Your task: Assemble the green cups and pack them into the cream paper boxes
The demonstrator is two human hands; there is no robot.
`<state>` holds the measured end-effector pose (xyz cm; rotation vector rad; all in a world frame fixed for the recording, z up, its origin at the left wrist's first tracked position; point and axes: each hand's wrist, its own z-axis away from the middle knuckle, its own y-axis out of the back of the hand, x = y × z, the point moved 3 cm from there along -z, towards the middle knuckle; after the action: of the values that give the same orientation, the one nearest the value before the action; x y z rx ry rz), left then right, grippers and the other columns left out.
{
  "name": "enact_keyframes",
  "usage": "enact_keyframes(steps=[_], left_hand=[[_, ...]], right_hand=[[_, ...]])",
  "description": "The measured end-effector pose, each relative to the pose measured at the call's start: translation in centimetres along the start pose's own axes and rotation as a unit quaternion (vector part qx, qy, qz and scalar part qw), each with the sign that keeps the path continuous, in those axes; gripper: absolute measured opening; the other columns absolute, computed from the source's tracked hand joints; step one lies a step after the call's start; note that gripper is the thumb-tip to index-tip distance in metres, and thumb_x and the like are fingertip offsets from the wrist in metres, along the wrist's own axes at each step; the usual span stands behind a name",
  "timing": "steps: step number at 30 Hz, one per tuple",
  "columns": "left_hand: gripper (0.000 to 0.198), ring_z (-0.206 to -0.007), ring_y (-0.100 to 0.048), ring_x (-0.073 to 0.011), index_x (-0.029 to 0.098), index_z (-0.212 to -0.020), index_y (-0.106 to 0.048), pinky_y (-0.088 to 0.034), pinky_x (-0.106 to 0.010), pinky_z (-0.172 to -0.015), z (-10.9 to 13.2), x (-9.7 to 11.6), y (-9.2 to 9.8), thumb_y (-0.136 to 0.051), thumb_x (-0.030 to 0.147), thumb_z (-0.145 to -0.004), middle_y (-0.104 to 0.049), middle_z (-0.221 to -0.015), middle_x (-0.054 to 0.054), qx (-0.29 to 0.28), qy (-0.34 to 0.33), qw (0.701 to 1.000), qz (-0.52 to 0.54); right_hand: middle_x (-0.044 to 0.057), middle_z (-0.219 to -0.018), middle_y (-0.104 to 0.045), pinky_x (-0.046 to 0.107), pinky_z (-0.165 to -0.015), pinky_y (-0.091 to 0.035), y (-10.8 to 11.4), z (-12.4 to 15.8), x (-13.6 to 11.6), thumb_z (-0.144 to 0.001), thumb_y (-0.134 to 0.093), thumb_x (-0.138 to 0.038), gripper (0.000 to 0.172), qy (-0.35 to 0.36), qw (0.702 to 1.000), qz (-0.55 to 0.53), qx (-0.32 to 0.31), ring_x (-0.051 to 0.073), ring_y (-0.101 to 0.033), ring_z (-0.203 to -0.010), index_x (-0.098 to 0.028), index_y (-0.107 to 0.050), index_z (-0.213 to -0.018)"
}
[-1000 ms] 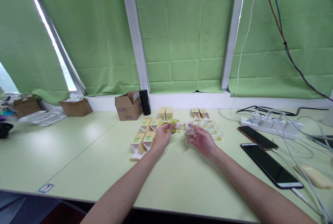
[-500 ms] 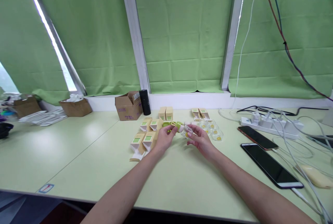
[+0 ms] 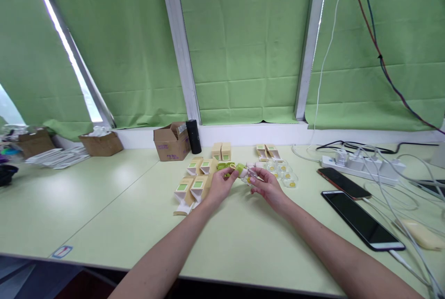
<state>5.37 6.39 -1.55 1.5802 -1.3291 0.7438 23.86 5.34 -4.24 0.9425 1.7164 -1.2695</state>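
Between my hands is a small clear bottle (image 3: 247,177) with a green cap (image 3: 239,168) and a pale collar. My left hand (image 3: 221,185) pinches the cap end, where a light loop shows. The clear body is gripped by the fingers of my right hand (image 3: 270,187), which partly hide it. Right behind my left fingers lie more green pieces (image 3: 222,166). Several clear round pieces with yellow centres (image 3: 289,179) lie just beyond my right hand. Beside my left wrist stand several open cream boxes (image 3: 199,187) with green squares.
Cream boxes stand farther back, in a pair (image 3: 221,151) and an open group (image 3: 267,152). A cardboard box (image 3: 172,141) and a black cylinder (image 3: 193,136) are by the wall. On the right are two phones (image 3: 361,220), a power strip (image 3: 361,169) and tangled white cables.
The green cap and the clear body have shifted slightly, with the bottle now tilting down toward my right hand. Both hands stay in nearly the same place.
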Motion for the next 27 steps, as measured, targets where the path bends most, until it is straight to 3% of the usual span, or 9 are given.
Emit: enact_keyframes(steps=[10, 27], left_hand=[[0.052, -0.097, -0.073, -0.0270, 0.017, -0.100, -0.078, -0.054, -0.035, -0.086, 0.7, 0.5, -0.5, -0.068, 0.066, -0.088, -0.081, -0.105, -0.012, -0.030, -0.010, 0.999, -0.003], [0.049, -0.093, -0.074, -0.0279, 0.017, -0.095, -0.079, -0.057, -0.034, -0.079, 1.0, 1.1, -0.8, -0.074, 0.064, -0.083, -0.080, -0.101, -0.012, -0.040, -0.006, 0.999, 0.011]], right_hand=[[0.005, -0.109, -0.068, 0.032, -0.063, -0.059, -0.2, 0.1, 0.3, -0.060, -0.098, -0.045, 0.057, 0.004, 1.000, 0.009, -0.011, 0.020, -0.065, -0.088, -0.022, -0.072, -0.106], [0.006, -0.116, -0.067, 0.034, -0.065, -0.062, -0.2, 0.2, 0.5, -0.066, -0.096, -0.043, 0.056, 0.032, 0.998, 0.037, -0.026, 0.019, -0.068, -0.084, -0.025, -0.071, -0.113]])
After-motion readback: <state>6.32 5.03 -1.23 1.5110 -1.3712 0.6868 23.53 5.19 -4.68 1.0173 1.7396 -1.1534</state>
